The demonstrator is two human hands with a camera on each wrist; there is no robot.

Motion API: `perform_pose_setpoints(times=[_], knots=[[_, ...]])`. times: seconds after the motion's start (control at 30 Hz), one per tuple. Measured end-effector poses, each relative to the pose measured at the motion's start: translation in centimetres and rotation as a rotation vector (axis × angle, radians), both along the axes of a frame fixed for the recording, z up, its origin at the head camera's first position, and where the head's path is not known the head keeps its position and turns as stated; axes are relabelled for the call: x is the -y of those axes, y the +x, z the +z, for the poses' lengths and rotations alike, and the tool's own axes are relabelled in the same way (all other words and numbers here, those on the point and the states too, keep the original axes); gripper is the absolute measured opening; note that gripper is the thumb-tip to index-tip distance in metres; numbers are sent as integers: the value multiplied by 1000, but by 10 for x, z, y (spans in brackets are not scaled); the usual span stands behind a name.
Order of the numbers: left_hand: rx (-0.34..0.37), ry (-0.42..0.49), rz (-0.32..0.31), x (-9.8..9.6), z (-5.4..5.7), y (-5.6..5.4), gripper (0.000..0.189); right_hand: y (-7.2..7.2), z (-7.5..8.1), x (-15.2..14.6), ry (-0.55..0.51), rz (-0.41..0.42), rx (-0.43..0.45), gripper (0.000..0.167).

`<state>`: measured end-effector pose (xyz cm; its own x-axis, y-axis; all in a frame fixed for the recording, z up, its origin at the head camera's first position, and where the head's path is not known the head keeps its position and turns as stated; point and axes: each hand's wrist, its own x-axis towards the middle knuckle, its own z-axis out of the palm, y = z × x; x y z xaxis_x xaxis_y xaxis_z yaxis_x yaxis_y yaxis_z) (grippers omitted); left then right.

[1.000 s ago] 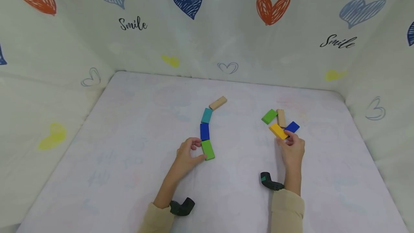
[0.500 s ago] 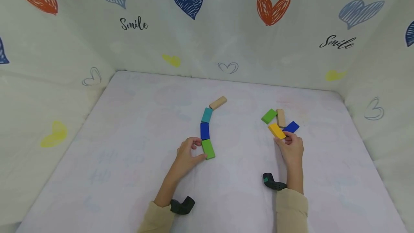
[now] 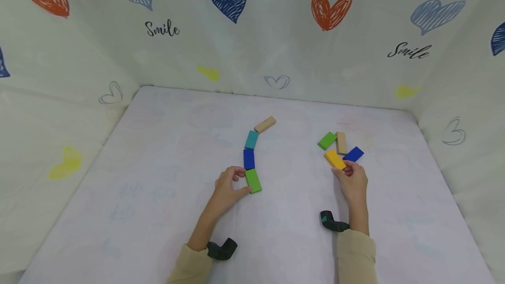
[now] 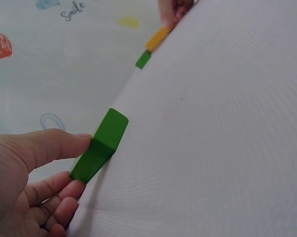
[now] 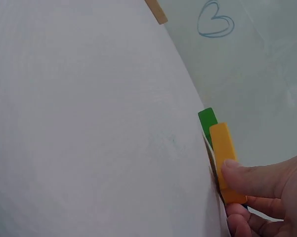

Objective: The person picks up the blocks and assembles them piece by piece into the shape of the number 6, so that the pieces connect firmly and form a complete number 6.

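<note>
In the head view, my left hand [image 3: 229, 189] holds a green block [image 3: 254, 181] between thumb and fingers at the near end of a curved row. Beyond it in the row lie a blue block [image 3: 249, 159], a teal block [image 3: 251, 140] and a plain wooden block [image 3: 265, 124]. Over on the right, my right hand [image 3: 353, 183] pinches a yellow block [image 3: 334, 159], its thumb [image 5: 234, 175] pressed along one side in the right wrist view. Close around the yellow block are a second green block [image 3: 327, 140], a second wooden block [image 3: 341, 143] and a second blue block [image 3: 353, 154].
All the blocks are on a white-covered table [image 3: 292, 222]. Behind it hangs a white cloth [image 3: 276, 47] printed with hearts and "Smile". Each wrist carries a dark camera mount, such as the left mount [image 3: 222, 250] and the right mount [image 3: 333, 221].
My right hand has shifted slightly left with the yellow block, uncovering more of the blue block beside it. My left hand has kept its place at the green block.
</note>
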<state>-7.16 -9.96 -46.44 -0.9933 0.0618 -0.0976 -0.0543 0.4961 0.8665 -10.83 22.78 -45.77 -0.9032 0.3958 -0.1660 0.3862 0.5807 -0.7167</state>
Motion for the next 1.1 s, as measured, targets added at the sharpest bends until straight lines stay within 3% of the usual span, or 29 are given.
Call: perform_pose_setpoints(times=[0.27,0.57,0.83,1.1], knots=[[-2,4,-7,-1,1,0,46,6,6,2,3,63,27,48],[0,2,-11,-2,3,1,46,8,17,8,10,265,94,45],[14,-3,1,0,1,-1,46,9,21,16,-17,392,168,50],[20,0,3,0,0,0,46,14,22,31,-57,515,172,41]])
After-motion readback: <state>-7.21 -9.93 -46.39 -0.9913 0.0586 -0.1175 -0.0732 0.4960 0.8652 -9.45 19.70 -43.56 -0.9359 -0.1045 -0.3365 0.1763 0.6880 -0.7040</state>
